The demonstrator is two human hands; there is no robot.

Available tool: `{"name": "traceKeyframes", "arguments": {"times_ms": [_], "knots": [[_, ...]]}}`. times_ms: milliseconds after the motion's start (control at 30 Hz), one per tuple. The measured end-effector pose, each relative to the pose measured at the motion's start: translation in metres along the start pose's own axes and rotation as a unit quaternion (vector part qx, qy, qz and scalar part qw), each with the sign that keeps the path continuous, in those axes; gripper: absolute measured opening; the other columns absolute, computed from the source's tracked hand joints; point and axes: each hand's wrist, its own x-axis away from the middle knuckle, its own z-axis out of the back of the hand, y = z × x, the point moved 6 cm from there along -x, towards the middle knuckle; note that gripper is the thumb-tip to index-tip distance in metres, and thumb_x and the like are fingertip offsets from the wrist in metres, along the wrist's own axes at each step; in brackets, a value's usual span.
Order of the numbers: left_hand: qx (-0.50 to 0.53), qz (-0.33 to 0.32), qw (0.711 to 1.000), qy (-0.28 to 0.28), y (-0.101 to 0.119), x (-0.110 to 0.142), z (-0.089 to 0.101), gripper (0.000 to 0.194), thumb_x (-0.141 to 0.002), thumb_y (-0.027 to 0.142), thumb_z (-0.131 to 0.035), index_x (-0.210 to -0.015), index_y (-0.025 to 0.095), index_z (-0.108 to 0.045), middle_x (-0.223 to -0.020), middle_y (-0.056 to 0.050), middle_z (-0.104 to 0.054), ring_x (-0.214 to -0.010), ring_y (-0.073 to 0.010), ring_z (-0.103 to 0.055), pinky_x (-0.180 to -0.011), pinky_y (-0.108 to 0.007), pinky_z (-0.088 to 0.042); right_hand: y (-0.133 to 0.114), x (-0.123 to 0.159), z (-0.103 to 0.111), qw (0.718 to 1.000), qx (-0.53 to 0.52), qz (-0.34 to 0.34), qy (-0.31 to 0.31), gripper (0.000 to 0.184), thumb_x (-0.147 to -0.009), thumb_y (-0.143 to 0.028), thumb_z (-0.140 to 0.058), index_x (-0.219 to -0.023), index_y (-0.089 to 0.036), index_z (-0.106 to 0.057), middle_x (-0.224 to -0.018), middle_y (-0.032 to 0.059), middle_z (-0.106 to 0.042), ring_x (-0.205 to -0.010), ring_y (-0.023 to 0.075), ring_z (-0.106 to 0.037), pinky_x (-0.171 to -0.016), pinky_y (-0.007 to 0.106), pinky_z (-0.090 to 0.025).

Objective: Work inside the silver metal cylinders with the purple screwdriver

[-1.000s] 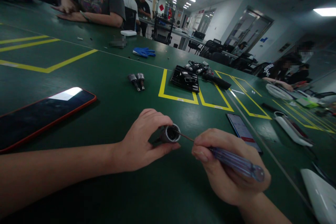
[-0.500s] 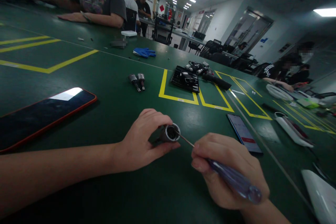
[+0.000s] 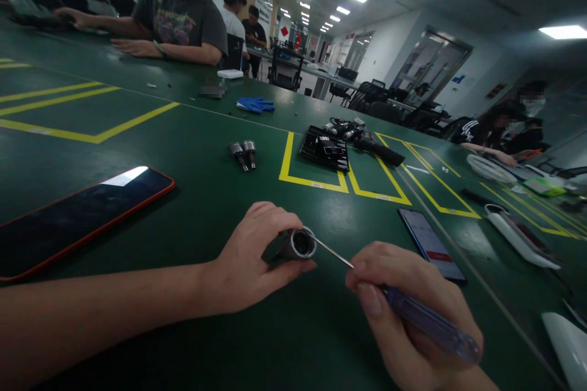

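Between thumb and fingers, my left hand (image 3: 257,256) grips a grey hollow cylindrical part (image 3: 293,247), its round open end turned toward my right side. A screwdriver (image 3: 424,317) with a clear purplish handle is in my right hand (image 3: 413,305), fingers closed around the handle and upper shaft. The thin metal shaft points left, and its tip meets the upper rim of the cylinder's opening. Whether the tip reaches inside I cannot tell. Farther back on the green table (image 3: 220,208) lie two small metal parts with narrow pins (image 3: 243,154), side by side.
A red-cased phone (image 3: 87,214) lies at left, another phone (image 3: 431,244) at right. Beyond are a black slotted tray (image 3: 324,148), a black handheld tool (image 3: 378,149) with cables, and a blue glove (image 3: 255,104). A co-worker (image 3: 183,24) sits across the table.
The screwdriver and my right hand have moved slightly right, drawing the shaft from deeper in the opening to its rim. The whole view has shifted a little downward in the picture.
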Motion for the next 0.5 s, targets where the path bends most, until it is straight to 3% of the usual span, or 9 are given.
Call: {"name": "traceKeyframes", "arguments": {"times_ms": [200,500], "knots": [[0.006,0.002,1.0,-0.005,-0.0002,0.0,-0.0013,0.032,-0.076,0.024,-0.067,-0.098,0.021,-0.045,-0.087,-0.001,-0.06,-0.079,-0.0175,-0.055,-0.075,-0.035,-0.04,-0.0026,-0.0011,-0.0016,1.0,-0.005,-0.009,-0.02,0.013,-0.072,-0.005,-0.052,-0.076,-0.015,-0.058,-0.059,0.0024,-0.063,-0.053,0.0121,-0.061,-0.051,0.025,-0.051],[0.002,-0.004,1.0,-0.002,0.0008,-0.0009,-0.0026,0.03,-0.076,0.026,-0.067,-0.097,0.02,-0.046,-0.085,0.0,-0.06,-0.077,-0.0164,-0.055,-0.075,-0.034,-0.04,-0.0083,-0.0055,-0.0033,0.997,0.069,-0.003,-0.037,0.013,-0.072,-0.005,-0.051,-0.071,-0.016,-0.058,-0.058,0.0019,-0.065,-0.054,0.0123,-0.064,-0.052,0.024,-0.052]]}}
